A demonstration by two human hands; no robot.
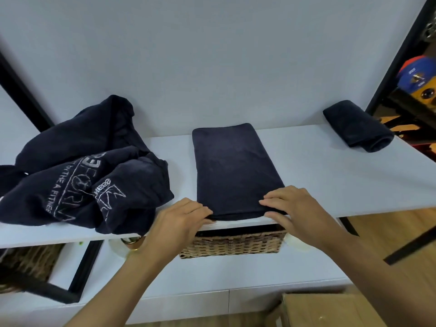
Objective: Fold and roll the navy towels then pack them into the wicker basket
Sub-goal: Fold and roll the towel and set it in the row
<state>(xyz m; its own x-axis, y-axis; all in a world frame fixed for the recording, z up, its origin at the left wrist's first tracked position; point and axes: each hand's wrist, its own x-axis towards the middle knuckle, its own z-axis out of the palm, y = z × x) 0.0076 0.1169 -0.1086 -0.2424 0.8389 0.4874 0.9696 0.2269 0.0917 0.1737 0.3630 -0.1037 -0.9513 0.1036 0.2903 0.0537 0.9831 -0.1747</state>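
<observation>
A navy towel point(232, 168) lies folded into a long strip on the white shelf point(330, 180), its near end at the front edge. My left hand point(181, 220) pinches the near left corner of that towel. My right hand point(295, 206) grips the near right corner, fingers on top and thumb under the edge. A rolled navy towel point(357, 125) lies at the shelf's far right. A heap of unfolded navy towels point(82, 171) with white lettering sits at the left. The wicker basket point(233, 244) stands on the lower shelf, under the folded towel.
A black metal frame point(82, 267) runs down at the left, and a second woven basket point(26, 263) sits beyond it. A brown cardboard box point(325, 310) lies at the bottom right. Colourful items point(417, 74) fill a rack at the far right.
</observation>
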